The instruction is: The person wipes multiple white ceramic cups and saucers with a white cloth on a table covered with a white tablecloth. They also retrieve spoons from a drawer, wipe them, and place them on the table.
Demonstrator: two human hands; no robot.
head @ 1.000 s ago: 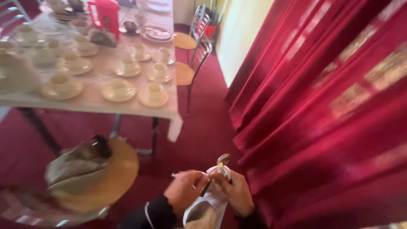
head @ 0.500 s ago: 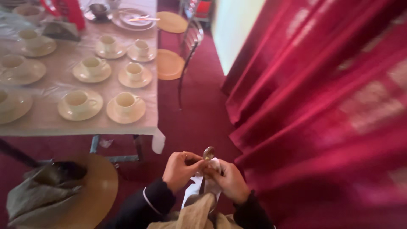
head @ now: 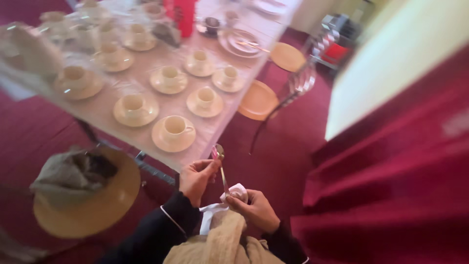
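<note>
My left hand (head: 197,177) pinches the upper end of a metal spoon (head: 222,167), just below its bowl. My right hand (head: 254,209) grips a white cloth (head: 234,192) wrapped around the lower part of the spoon's handle. The spoon stands nearly upright between both hands. Both sleeves are dark, and a beige knitted cloth (head: 222,244) lies across my lap beneath the hands.
A long table (head: 105,105) covered in clear plastic holds several cream cups on saucers, the nearest cup (head: 173,128) just above my hands. A round wooden chair seat (head: 93,205) with a grey bag sits left. Red curtains (head: 391,186) hang right; wood-seated metal chairs (head: 258,100) stand beyond.
The view has swung and tilted, bringing the table closer. My left hand has moved up the spoon away from the cloth, and the right hand has slid lower on the handle.
</note>
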